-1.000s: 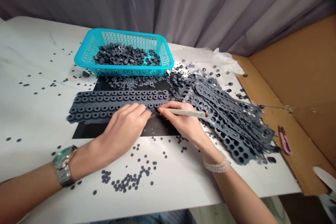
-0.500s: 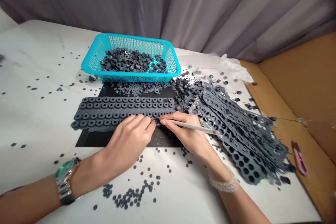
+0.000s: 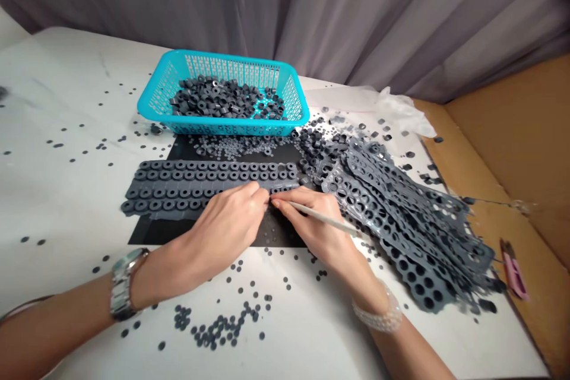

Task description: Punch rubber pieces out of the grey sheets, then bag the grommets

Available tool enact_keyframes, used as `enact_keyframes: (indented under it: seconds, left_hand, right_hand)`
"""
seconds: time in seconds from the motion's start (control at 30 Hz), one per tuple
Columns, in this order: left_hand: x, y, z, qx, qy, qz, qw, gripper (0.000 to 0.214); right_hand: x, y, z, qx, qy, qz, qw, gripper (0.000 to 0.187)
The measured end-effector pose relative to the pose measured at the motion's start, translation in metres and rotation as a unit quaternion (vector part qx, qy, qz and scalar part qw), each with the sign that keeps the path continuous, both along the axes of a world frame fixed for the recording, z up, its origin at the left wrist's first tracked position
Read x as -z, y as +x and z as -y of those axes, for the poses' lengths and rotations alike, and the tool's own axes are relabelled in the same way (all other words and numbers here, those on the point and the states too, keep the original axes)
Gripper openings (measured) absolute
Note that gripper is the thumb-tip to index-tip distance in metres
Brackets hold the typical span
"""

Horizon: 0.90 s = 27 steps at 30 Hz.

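Observation:
My right hand (image 3: 318, 217) grips a slim pale stick-like tool (image 3: 323, 217) the way one holds a pen, its tip end by my left fingertips. My left hand (image 3: 231, 219) is closed in a pinch; what lies between its fingers is hidden. Both hands meet at the right end of a dark grey rubber sheet (image 3: 187, 185) moulded with rows of ring-shaped parts. Under the sheet is a black mat (image 3: 164, 233). Part of the sheet's front row is covered by my left hand.
Behind the mat stands a turquoise basket (image 3: 222, 124) holding many dark rubber rings (image 3: 214, 98). Punched-out sheets (image 3: 401, 219) are heaped on the right. Small dark discs (image 3: 222, 329) are scattered over the white table. Pink-handled cutters (image 3: 515, 276) lie on cardboard at far right.
My left hand has shifted slightly right and up, its wrist turning. The small dark piece seen between my fingertips is now hidden. The tool stays in my right hand.

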<state>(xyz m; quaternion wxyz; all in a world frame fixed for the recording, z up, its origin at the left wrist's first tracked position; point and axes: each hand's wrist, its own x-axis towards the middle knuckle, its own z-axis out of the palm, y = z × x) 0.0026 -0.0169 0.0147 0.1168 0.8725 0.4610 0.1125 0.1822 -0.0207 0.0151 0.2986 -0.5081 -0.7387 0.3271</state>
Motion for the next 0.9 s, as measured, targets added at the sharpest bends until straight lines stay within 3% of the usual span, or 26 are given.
enact_keyframes:
  seconds: [0.13,0.23,0.3,0.4,0.5,0.6,0.77,0.9]
  left_hand:
    - [-0.017,-0.006,0.015,-0.018,-0.063,0.131,0.989,0.026]
    - [-0.025,-0.013,0.014,-0.107,-0.192,0.235,0.947,0.017]
    - [-0.025,-0.018,0.007,-0.162,-0.327,0.323,0.873,0.018]
    - [-0.025,-0.023,-0.003,-0.195,-0.474,0.452,0.73,0.018]
    - [-0.027,-0.022,-0.005,-0.223,-0.542,0.524,0.618,0.013]
    - [-0.031,-0.018,-0.002,-0.247,-0.579,0.554,0.544,0.009]
    - [-0.034,-0.017,0.001,-0.245,-0.617,0.579,0.474,0.01]
    - [-0.036,-0.015,0.003,-0.214,-0.637,0.579,0.462,0.009]
  right_hand:
    - [0.001,0.0,0.003,-0.003,0.01,0.015,1.0,0.021]
    - [0.001,-0.001,0.003,-0.007,0.005,-0.003,1.0,0.02]
    - [0.0,0.0,0.003,0.018,-0.015,-0.024,0.999,0.018]
    - [-0.004,0.003,0.002,0.097,-0.05,-0.075,0.991,0.019]
    - [-0.01,0.008,0.001,0.166,-0.058,-0.114,0.978,0.024]
    - [-0.014,0.011,0.001,0.193,-0.054,-0.122,0.972,0.025]
    - [-0.018,0.01,0.003,0.2,-0.043,-0.13,0.97,0.024]
    - [-0.02,0.012,0.004,0.225,-0.018,-0.149,0.963,0.023]
